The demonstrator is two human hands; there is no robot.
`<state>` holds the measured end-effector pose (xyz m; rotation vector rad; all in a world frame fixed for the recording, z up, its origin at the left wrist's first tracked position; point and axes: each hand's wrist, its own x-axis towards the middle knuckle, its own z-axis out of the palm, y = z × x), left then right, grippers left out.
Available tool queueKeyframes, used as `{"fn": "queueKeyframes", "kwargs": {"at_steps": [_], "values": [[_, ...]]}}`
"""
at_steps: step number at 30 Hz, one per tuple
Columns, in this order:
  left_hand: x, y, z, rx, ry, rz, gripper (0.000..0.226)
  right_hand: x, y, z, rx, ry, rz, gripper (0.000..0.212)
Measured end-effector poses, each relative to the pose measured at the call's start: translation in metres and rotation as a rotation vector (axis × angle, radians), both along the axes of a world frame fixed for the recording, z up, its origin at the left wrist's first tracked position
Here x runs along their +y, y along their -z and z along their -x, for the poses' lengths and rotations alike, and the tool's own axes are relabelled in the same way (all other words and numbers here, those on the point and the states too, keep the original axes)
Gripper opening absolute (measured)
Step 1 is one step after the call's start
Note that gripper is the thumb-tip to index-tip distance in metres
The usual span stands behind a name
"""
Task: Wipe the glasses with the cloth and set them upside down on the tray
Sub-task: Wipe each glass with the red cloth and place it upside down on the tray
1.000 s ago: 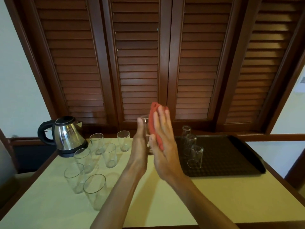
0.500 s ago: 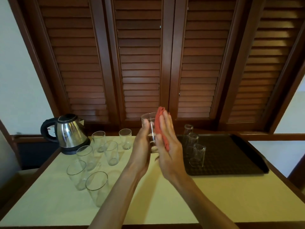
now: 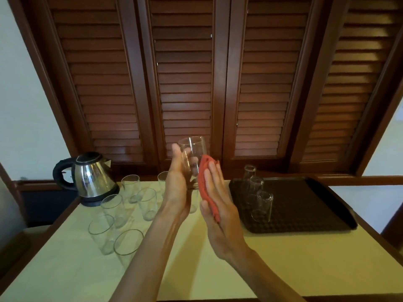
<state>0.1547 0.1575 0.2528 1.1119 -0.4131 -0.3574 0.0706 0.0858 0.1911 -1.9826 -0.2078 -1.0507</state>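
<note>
My left hand (image 3: 176, 188) grips a clear glass (image 3: 193, 151) raised in front of me above the table, rim uppermost and tilted away. My right hand (image 3: 220, 201) presses a red cloth (image 3: 204, 182) flat against the right side of the glass. Its fingers are straight and its thumb lies over the cloth. Several clear glasses (image 3: 126, 243) stand upright on the table to the left. Three glasses (image 3: 262, 207) stand upside down in a row on the left part of the dark tray (image 3: 316, 205).
A steel kettle (image 3: 91, 177) with a black handle stands at the back left. The cream table (image 3: 283, 264) has a wooden edge, and brown louvred doors (image 3: 185, 83) close off the back. The right part of the tray is bare.
My right hand and the cloth have slid down the side of the glass, from near the rim toward its base. The glass now shows above both hands.
</note>
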Motion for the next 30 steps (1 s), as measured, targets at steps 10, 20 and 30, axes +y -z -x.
{"fn": "queueKeyframes", "kwargs": {"at_steps": [10,20,30], "values": [[-0.004,0.014,0.000,0.022,-0.041,0.012,0.063,-0.005,-0.007,-0.008,-0.018,-0.025,-0.026,0.060],[-0.001,0.007,0.004,-0.026,0.061,-0.090,0.065,-0.002,0.000,-0.007,-0.017,0.039,0.001,0.063],[-0.002,0.005,0.000,0.007,-0.007,-0.101,0.047,-0.003,-0.001,-0.019,0.001,0.014,-0.080,0.060]]}}
